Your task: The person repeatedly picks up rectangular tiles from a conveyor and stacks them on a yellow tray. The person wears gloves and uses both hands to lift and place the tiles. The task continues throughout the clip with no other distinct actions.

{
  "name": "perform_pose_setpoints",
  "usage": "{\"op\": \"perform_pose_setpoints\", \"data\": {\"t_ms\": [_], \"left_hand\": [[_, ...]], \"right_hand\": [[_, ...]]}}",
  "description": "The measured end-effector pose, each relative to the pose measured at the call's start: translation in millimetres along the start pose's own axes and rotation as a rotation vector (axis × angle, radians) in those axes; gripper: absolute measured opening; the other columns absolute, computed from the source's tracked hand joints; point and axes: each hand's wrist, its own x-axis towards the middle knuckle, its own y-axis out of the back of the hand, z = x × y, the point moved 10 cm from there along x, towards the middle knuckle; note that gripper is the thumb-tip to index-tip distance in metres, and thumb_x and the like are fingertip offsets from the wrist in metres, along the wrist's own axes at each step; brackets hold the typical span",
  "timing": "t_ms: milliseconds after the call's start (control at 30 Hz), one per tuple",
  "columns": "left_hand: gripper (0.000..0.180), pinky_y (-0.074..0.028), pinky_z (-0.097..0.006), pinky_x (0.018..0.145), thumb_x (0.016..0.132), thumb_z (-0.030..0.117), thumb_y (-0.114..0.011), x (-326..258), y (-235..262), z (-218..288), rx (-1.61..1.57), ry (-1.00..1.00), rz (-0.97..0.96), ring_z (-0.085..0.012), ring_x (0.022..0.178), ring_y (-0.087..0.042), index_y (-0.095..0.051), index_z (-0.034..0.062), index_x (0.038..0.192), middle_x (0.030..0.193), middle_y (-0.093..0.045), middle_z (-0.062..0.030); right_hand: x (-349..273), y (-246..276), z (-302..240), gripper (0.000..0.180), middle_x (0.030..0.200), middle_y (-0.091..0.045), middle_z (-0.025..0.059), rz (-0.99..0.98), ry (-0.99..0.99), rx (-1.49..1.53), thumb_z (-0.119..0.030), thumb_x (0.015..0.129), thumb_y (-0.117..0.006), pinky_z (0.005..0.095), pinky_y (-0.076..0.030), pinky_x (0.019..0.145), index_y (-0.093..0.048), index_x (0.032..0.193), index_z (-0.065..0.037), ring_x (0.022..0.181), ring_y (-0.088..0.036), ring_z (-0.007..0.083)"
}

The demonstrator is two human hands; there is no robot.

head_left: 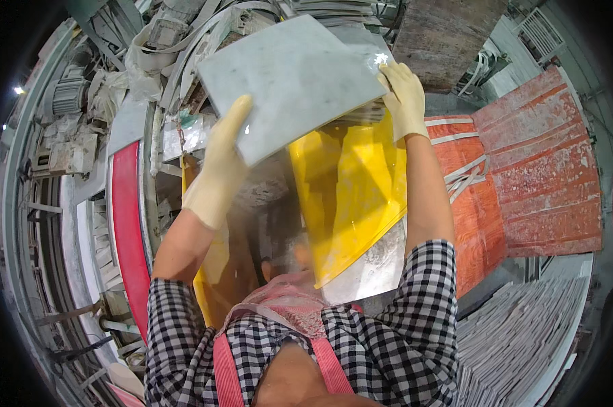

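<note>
A pale grey, faintly veined stone tile (293,85) is held up in front of me, tilted, with its glossy face toward me. My left hand (221,163), in a cream rubber glove, grips its lower left edge with the thumb on the face. On the right edge is my right hand (404,102), gloved alike, its fingers closed round the corner; some fingertips are hidden. Another pale surface shows behind the tile's upper right, and I cannot tell whether it is a second tile. Below the tile hangs a wet yellow sheet (354,193).
Left of me runs a red strip (130,237) along a metal frame, with a dusty motor (69,96) beyond. Orange-red boards (537,163) stand at the right. A stack of thin slabs (524,339) fills the lower right. A brown board (446,41) leans at the back.
</note>
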Motion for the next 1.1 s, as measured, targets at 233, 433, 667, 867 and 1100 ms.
{"op": "perform_pose_setpoints", "data": {"t_ms": [233, 433, 667, 867, 1100], "left_hand": [[0.032, -0.060, -0.030, 0.070, 0.095, 0.016, -0.072, 82.6, -70.2, -95.9, -0.324, 0.209, -0.038, -0.0178, 0.101, -0.068, -0.058, 0.0109, 0.124, 0.116, -0.066, -0.0041], [0.031, -0.060, -0.030, 0.068, 0.096, 0.017, -0.071, 121.7, -76.1, -143.1, -0.271, 0.121, 0.057, -0.0171, 0.099, -0.068, -0.058, 0.0100, 0.123, 0.116, -0.067, -0.0035], [0.037, -0.057, -0.028, 0.068, 0.105, 0.033, -0.053, 146.3, -99.0, -164.1, -0.165, 0.160, 0.051, -0.0179, 0.090, -0.068, -0.057, 0.0037, 0.128, 0.115, -0.070, -0.0093], [0.059, -0.050, -0.023, 0.050, 0.105, 0.049, -0.044, 110.8, -97.1, -162.5, 0.549, 0.575, -0.148, -0.0160, 0.062, -0.066, -0.065, -0.0056, 0.113, 0.100, -0.076, -0.0205], [0.036, -0.053, -0.025, 0.074, 0.099, 0.029, -0.060, 105.3, -5.9, 14.1, 1.112, -0.224, 0.353, -0.0108, 0.086, -0.068, -0.066, 0.0012, 0.122, 0.102, -0.074, -0.0074]], "right_hand": [[-44.3, 11.2, 78.8, 0.028, 0.138, -0.060, 0.0241, 0.214, -0.282, 0.423, -0.021, 0.093, -0.070, 0.0408, -0.042, 0.112, -0.072, 0.117, -0.008, 0.133, -0.053, 0.0390], [-46.9, 12.3, 99.5, 0.031, 0.137, -0.062, 0.0227, 0.286, -0.329, 0.637, -0.020, 0.094, -0.069, 0.0367, -0.044, 0.108, -0.071, 0.120, -0.003, 0.128, -0.059, 0.0322], [-21.8, -30.5, 97.4, 0.049, 0.140, -0.060, 0.0207, 0.108, -0.493, 0.886, -0.036, 0.096, -0.068, 0.0365, -0.045, 0.107, -0.062, 0.134, -0.005, 0.131, -0.057, 0.0295], [-11.4, -61.7, 76.5, 0.076, 0.152, -0.049, 0.0198, -0.130, -0.474, 0.685, -0.054, 0.089, -0.069, 0.0379, -0.037, 0.115, -0.054, 0.143, -0.003, 0.142, -0.046, 0.0313], [-13.8, -44.3, 80.4, 0.083, 0.156, -0.041, 0.0252, -0.013, -0.476, 0.461, -0.053, 0.083, -0.074, 0.0381, -0.034, 0.118, -0.051, 0.145, -0.002, 0.146, -0.038, 0.0372]]}}
